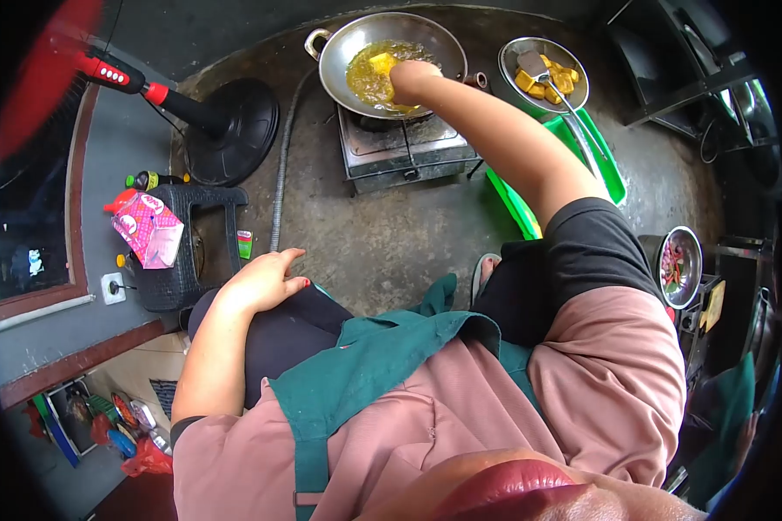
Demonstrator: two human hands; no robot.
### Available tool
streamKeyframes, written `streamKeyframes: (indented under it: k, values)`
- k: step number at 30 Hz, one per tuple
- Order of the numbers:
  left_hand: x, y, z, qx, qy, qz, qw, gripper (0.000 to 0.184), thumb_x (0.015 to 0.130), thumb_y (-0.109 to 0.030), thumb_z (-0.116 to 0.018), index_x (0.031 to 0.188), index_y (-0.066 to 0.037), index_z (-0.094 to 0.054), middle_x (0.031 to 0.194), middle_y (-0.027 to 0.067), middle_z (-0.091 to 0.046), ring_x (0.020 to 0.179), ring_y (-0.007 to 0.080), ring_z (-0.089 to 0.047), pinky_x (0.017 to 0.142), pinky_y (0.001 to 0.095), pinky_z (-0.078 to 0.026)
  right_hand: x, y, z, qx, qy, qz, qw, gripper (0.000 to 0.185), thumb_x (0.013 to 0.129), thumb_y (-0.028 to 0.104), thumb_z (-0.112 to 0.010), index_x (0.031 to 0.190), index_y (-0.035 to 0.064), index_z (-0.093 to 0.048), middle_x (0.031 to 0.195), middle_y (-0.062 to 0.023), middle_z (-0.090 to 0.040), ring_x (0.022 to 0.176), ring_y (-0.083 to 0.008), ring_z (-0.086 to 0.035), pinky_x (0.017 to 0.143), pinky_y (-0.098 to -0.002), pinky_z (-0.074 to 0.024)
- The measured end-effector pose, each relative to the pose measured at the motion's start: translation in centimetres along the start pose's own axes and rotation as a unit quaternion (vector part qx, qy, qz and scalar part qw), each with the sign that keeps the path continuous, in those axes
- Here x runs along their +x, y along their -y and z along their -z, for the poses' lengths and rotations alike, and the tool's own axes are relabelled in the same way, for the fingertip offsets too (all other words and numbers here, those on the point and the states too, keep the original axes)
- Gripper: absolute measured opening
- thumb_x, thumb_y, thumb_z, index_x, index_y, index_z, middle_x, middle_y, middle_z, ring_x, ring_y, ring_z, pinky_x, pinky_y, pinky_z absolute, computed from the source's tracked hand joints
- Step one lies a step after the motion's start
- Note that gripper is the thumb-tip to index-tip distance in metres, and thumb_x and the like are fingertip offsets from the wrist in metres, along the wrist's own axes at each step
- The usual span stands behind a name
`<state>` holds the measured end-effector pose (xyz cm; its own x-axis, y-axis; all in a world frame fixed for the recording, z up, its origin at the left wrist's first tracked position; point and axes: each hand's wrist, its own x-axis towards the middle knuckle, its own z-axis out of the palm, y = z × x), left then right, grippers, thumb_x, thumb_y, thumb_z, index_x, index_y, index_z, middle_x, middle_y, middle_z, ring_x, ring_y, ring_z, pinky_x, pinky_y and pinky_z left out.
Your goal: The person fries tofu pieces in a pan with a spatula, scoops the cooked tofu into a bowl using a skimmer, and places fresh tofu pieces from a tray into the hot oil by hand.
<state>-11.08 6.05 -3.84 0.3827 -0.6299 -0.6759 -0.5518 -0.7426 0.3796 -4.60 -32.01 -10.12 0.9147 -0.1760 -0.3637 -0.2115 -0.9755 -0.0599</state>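
Note:
My right hand (414, 81) reaches over a metal wok (334, 67) of bubbling oil, its fingers curled downward. A yellow block that looks like tofu (382, 63) shows right beside the fingertips. Whether the fingers grip a piece is hidden by the hand. The wok sits on a gas stove (395, 156) on the floor. Resting on my knee, my left hand (269, 280) is open, fingers spread, with nothing in it. Right of the wok, a strainer bowl (503, 59) holds several browned yellow pieces (562, 80) and a metal spatula (533, 66).
A green basket (615, 174) stands below the strainer. At left are a pedestal fan (230, 130) and a dark stool (161, 282) bearing a pink pack (152, 226). A gas hose (280, 195) runs along the floor. Far right, a metal bowl (692, 282) holds shallots and chillies.

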Motion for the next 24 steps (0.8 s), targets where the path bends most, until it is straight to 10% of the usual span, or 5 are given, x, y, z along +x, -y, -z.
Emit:
streamKeyframes:
  k: [14, 24]
  values:
    - [0.1, 0.5, 0.0, 0.000, -0.013, 0.003, 1.000, 0.056, 0.082, -0.025, -0.065, 0.130, -0.002, -0.046, 0.095, 0.0190, -0.066, 0.093, 0.0328, -0.063, 0.083, 0.0381, -0.048, -1.4, -2.6, 2.8, 0.243, -0.237, 0.106, 0.935, 0.033, 0.080, 0.032, -0.066, 0.104, 0.0094, -0.068, 0.097, -0.0161, -0.068, 0.089, -0.0318, -0.065, 0.083, -0.0382, -0.0496]
    - [0.8, 0.4, -0.3, -0.044, 0.027, 0.061, 0.997, 0.057, 0.083, -0.025, -0.066, 0.131, -0.004, -0.045, 0.095, 0.0175, -0.065, 0.088, 0.0265, -0.064, 0.081, 0.0350, -0.049, -17.2, -20.4, -9.8, 0.363, -0.057, -0.065, 0.928, 0.023, 0.085, 0.023, -0.061, 0.098, 0.0054, -0.067, 0.078, -0.0088, -0.068, 0.063, -0.0176, -0.065, 0.059, -0.0324, -0.0523]
